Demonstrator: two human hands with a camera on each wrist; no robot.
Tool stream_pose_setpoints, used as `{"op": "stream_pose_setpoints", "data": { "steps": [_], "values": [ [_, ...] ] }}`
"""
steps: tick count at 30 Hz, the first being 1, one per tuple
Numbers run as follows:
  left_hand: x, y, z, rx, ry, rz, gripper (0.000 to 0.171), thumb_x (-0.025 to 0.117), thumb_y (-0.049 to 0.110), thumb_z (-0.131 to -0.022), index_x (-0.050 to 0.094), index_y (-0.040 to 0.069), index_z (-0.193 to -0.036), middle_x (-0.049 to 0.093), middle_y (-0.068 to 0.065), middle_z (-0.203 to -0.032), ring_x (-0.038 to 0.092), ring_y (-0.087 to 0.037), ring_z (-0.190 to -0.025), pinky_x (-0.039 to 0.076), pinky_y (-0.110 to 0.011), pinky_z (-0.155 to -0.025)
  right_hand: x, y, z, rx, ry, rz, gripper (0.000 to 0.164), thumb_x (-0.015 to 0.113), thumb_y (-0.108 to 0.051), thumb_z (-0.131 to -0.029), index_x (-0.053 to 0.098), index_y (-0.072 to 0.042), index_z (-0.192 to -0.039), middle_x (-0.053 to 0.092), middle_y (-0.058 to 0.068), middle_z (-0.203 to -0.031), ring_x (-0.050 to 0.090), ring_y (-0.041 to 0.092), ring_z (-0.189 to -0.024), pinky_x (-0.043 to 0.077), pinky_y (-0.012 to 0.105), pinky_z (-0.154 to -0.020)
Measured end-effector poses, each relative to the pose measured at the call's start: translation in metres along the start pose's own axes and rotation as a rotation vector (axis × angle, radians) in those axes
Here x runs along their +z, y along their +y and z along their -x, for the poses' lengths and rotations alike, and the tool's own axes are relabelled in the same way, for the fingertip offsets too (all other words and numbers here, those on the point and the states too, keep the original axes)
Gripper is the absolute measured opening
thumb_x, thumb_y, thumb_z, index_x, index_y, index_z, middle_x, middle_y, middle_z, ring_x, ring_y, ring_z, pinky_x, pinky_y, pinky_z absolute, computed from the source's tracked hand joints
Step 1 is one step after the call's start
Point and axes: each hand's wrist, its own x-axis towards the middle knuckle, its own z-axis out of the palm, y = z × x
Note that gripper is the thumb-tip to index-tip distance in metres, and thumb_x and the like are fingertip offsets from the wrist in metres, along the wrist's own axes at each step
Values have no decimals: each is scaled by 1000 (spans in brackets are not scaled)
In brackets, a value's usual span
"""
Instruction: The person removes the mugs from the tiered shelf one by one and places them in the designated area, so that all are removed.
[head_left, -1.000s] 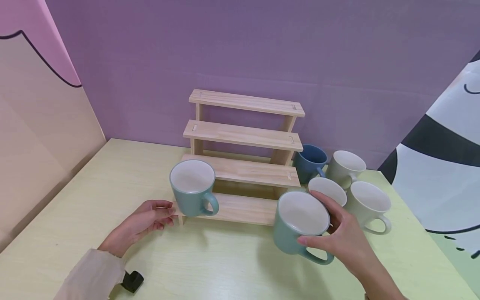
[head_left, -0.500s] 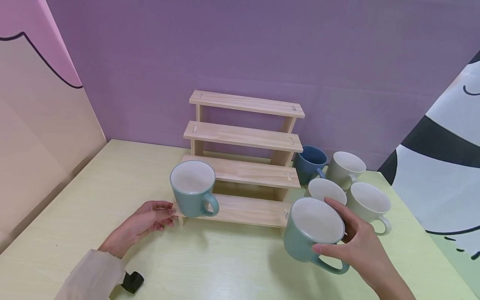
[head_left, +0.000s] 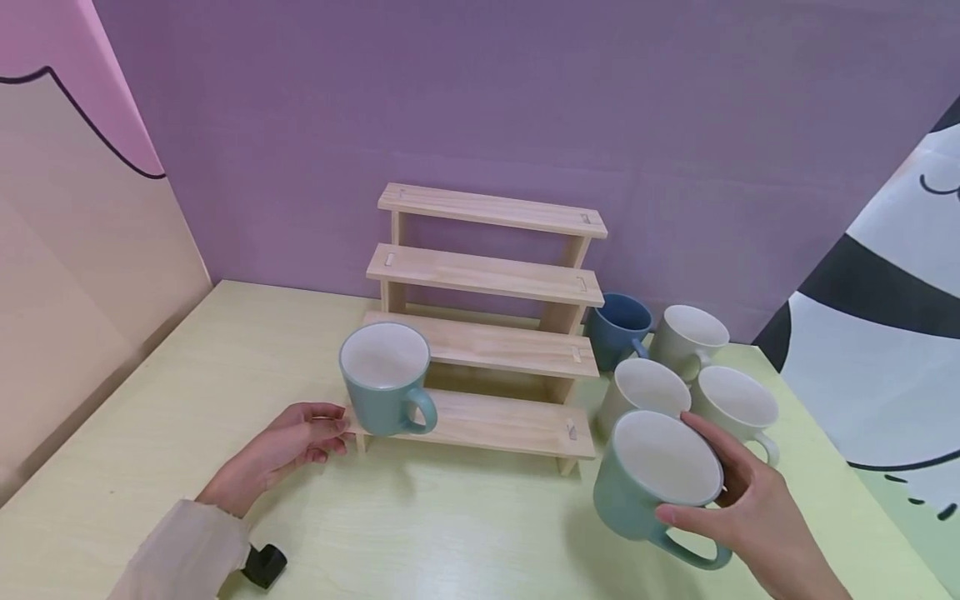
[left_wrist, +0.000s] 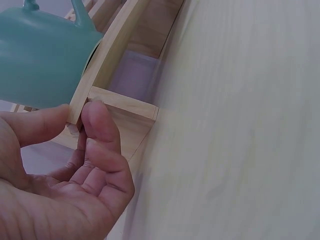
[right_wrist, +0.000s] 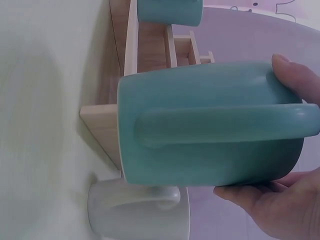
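My left hand [head_left: 281,454] pinches the left end of the lowest board of a stepped wooden display shelf [head_left: 498,423]. In the left wrist view, the thumb lies on top of the board and the curled fingers [left_wrist: 102,122] sit under it. A teal mug [head_left: 382,406] stands upright at that same end, handle toward the front right. My right hand [head_left: 761,508] grips a second teal mug [head_left: 630,492] around its upper body near the rim, thumb in front. This mug is held over the table to the right of the lowest board, slightly tilted, its handle pointing front right.
Behind the held mug stand several off-white mugs [head_left: 738,400] and a dark blue mug [head_left: 617,332], grouped right of the shelf. A purple backdrop [head_left: 495,92] rises behind the table [head_left: 285,350]. A black device [head_left: 265,567] is attached at the left wrist.
The right hand has carried its teal mug rightward and toward the front, away from the shelf's lowest board, uncovering that board's right end. The left hand and the mug beside it have stayed put.
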Motion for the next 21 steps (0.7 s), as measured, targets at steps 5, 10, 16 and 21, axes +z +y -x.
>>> {"op": "stream_pose_setpoints", "data": {
  "steps": [5, 10, 16, 21],
  "values": [
    [0, 0, 0, -2, 1, 2, 22, 53, 15, -95, 51, -2, -110, 67, 4, -85, 61, -5, -73, 44, -19, -61, -5, 9, 3, 16, 23, 10, 91, 82, -16, -74, 29, -19, -148, 44, -34, -113, 52, -10, -92, 50, 18, -73],
    [0, 0, 0, 0, -7, 5, 21, 54, 15, -95, 51, -1, -109, 67, 4, -85, 61, -5, -73, 44, -19, -61, -13, 16, 6, 36, 47, 44, 92, 82, -17, -73, 30, -19, -148, 45, -36, -109, 53, -10, -88, 49, 19, -70],
    [0, 0, 1, -1, 0, 0, 24, 53, 15, -95, 50, -3, -112, 67, 4, -85, 61, -5, -73, 44, -20, -62, -21, 28, 11, 52, 71, 50, 92, 82, -16, -74, 29, -19, -149, 44, -39, -106, 52, -12, -87, 50, 18, -69],
    [1, 1, 0, -3, 3, 1, 25, 53, 14, -95, 50, -4, -112, 67, 4, -86, 61, -5, -73, 44, -19, -62, -27, 41, 12, 86, 95, 47, 94, 81, -19, -75, 26, -19, -150, 43, -39, -107, 51, -14, -87, 50, 17, -68]
  ]
}}
